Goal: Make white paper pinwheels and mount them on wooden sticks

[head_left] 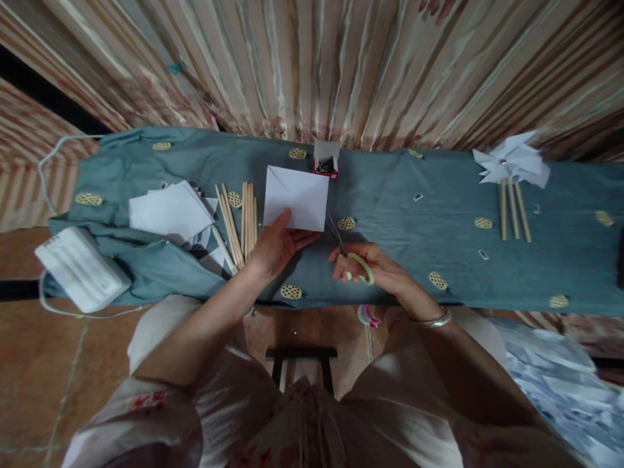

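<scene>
Nearest me: the sitter's pale shirt (302, 429), then the cloth-covered tabletop (400, 195). Right hand (363, 260): fingers clamped on the scissors (342, 247), blade tips beside the right edge of the white paper (297, 195). Contact there: cannot tell from where I stand. Left hand (277, 244): fingers clamped on the paper's near edge, thumb on top, mid-tabletop. Risk: left fingertips lie under the paper, near the scissors; a slipping grip could nick them or tear the edge. Wooden sticks (249, 218) just beside the left wrist could roll if knocked. Beyond, an open box (326, 149) of small dark pieces stands by the paper's far corner; a careless swing could spill it. Farthest: curtain (312, 71).
</scene>
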Demonstrator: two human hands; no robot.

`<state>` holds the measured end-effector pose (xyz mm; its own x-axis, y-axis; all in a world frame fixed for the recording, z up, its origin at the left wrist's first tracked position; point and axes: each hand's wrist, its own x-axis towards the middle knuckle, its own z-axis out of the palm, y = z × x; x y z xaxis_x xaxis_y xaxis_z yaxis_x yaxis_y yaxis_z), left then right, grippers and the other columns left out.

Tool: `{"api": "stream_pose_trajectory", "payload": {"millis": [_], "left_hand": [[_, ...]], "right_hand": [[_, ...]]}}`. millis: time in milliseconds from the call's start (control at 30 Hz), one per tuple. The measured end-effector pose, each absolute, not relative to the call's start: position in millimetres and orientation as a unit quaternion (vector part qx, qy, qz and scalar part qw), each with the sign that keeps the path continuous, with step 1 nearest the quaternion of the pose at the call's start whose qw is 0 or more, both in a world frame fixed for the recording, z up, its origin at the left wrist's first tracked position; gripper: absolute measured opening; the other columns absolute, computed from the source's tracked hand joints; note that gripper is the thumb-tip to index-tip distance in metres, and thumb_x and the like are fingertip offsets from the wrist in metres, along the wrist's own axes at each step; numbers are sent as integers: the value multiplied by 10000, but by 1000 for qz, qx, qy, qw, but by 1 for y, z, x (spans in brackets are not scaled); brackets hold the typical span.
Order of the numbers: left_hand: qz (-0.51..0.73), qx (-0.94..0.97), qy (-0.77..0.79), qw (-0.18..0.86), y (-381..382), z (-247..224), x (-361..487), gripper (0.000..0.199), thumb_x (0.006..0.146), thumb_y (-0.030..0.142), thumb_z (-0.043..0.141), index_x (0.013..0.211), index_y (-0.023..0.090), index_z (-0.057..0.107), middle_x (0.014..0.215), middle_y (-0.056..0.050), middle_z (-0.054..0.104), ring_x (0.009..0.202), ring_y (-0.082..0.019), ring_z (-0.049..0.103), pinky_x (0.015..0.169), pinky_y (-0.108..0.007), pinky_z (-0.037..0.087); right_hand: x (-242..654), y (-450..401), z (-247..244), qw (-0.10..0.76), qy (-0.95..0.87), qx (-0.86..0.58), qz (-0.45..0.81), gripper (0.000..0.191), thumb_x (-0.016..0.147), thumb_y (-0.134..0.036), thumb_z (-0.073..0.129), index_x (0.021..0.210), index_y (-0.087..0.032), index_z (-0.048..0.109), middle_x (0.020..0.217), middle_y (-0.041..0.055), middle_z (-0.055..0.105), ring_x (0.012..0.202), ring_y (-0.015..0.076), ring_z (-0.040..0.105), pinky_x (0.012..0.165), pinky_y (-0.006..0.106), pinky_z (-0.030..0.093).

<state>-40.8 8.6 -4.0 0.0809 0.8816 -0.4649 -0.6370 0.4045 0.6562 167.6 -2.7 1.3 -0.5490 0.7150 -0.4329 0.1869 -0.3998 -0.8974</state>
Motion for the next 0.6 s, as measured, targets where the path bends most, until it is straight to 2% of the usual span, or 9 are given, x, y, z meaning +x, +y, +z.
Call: {"api": "stream_pose_trajectory", "payload": {"millis": [133, 300, 600], "left_hand": [[515, 131, 427, 732, 10, 0, -44, 244, 938, 299, 565, 1078, 112, 637, 924, -113, 757, 922, -262, 749, 997, -500, 533], [509, 135, 407, 746, 8, -1, -41, 293, 930, 317, 584, 1119, 96, 624, 944, -142, 760, 941, -284, 750, 1001, -510, 538], [499, 152, 393, 757, 6, -4, -39, 312, 969, 308, 507, 1158, 82, 610, 944, -157, 770, 965, -290, 750, 1032, -508, 523]], "right_hand": [[171, -2, 1, 151, -524, -424, 723, 449, 716, -597, 759, 838, -177, 656, 670, 0, 672, 549, 100, 560, 514, 232, 459], [169, -2, 1, 156, -534, -420, 717, 450, 705, -592, 777, 795, -166, 665, 627, -6, 659, 526, 86, 548, 502, 218, 446], [169, -2, -6, 169, -526, -413, 724, 422, 705, -570, 791, 784, -171, 681, 599, -19, 654, 505, 71, 549, 483, 197, 440]]}}
